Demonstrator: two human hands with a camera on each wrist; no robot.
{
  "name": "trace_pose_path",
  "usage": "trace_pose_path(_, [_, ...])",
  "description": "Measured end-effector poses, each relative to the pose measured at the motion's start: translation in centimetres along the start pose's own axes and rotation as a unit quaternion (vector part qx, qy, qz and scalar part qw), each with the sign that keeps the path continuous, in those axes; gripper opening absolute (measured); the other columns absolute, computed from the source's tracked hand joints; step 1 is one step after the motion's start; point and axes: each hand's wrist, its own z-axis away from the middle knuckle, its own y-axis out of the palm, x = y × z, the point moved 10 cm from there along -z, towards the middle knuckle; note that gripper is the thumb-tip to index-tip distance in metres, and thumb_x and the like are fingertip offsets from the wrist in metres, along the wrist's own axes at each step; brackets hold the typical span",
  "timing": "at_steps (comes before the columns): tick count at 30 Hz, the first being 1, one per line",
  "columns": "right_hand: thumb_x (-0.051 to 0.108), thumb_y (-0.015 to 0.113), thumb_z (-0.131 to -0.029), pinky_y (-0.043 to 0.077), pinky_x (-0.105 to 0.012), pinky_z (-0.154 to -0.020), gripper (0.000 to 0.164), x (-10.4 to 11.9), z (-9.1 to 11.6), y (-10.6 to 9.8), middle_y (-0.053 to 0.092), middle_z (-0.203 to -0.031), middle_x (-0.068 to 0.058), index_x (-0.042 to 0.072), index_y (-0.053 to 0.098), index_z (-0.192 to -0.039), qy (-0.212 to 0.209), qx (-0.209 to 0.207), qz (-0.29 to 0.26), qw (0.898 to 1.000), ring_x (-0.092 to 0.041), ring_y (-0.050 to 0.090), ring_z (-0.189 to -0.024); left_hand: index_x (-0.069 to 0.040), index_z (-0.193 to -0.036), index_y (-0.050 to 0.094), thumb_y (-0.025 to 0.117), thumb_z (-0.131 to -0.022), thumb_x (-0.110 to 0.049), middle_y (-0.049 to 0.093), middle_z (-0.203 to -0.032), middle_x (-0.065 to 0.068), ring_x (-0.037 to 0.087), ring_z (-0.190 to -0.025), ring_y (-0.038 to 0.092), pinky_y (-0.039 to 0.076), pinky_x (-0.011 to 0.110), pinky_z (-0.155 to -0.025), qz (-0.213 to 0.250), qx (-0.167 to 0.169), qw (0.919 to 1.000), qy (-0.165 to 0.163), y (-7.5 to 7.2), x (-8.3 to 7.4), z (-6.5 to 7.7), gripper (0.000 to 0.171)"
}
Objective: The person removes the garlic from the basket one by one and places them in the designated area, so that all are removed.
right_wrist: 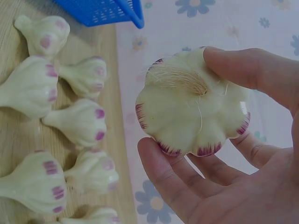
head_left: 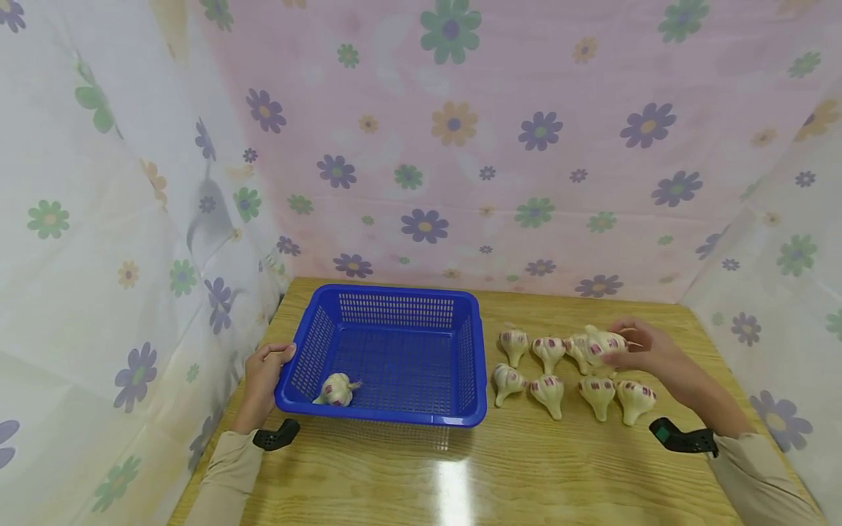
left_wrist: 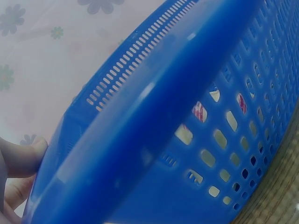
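Note:
My right hand (head_left: 661, 359) holds a garlic bulb (head_left: 600, 343), white with purple marks, raised over the table's right side. In the right wrist view, the thumb and fingers clasp this bulb (right_wrist: 191, 112) by its sides, its stringy roots facing the camera. On the left, my left hand (head_left: 262, 380) grips the rim of a blue plastic basket (head_left: 381, 417), thumb over the edge. Another garlic bulb (head_left: 338, 391) lies in the basket's near-left corner. Several more bulbs (head_left: 547, 393) stand in two rows between the basket and my right hand, stems mostly pointing toward me.
The wooden table (head_left: 526, 475) is bounded by a pink flowered cloth (head_left: 487, 219) at the back and pale flowered cloths on both sides. Each wrist wears a black camera mount (head_left: 276, 435). The basket covers the table's back left part.

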Motion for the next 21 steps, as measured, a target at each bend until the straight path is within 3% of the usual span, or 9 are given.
trace_pose_path(7, [0.017,0.060,-0.094,0.052,-0.038,-0.075,0.041,-1.8,0.6,-1.7,0.041,-0.126,-0.012,0.005,0.038,-0.126,0.010,-0.013,0.010,1.000,-0.009,0.060,-0.093,-0.001,-0.114,0.057,0.064,-0.091,-0.022,0.064,-0.086,0.003,0.018,-0.073,0.064,0.052,0.031,-0.060,-0.005,0.003,1.0000,-0.001,0.0,0.0,0.1,0.032])
trace_pose_path(13, [0.017,0.058,-0.095,0.053,-0.034,-0.075,0.038,-3.7,0.8,-3.4,0.046,-0.118,-0.003,0.006,0.037,-0.126,0.025,-0.019,0.009,0.999,-0.012,0.063,-0.089,-0.001,-0.114,0.057,0.063,-0.091,-0.022,0.064,-0.086,0.003,0.016,-0.072,0.064,0.052,0.030,-0.060,-0.005,0.003,1.0000,-0.002,-0.1,0.0,0.1,0.031])
trace_pose_path(21, [0.019,0.058,-0.095,0.053,-0.035,-0.075,0.035,-6.6,1.4,-5.3,0.032,-0.129,-0.022,0.009,0.038,-0.122,0.055,-0.033,-0.014,0.998,-0.008,0.062,-0.087,-0.002,-0.113,0.059,0.063,-0.092,-0.019,0.065,-0.088,0.002,0.016,-0.073,0.065,0.053,0.030,-0.061,0.004,0.005,1.0000,-0.005,0.0,0.0,0.2,0.027])
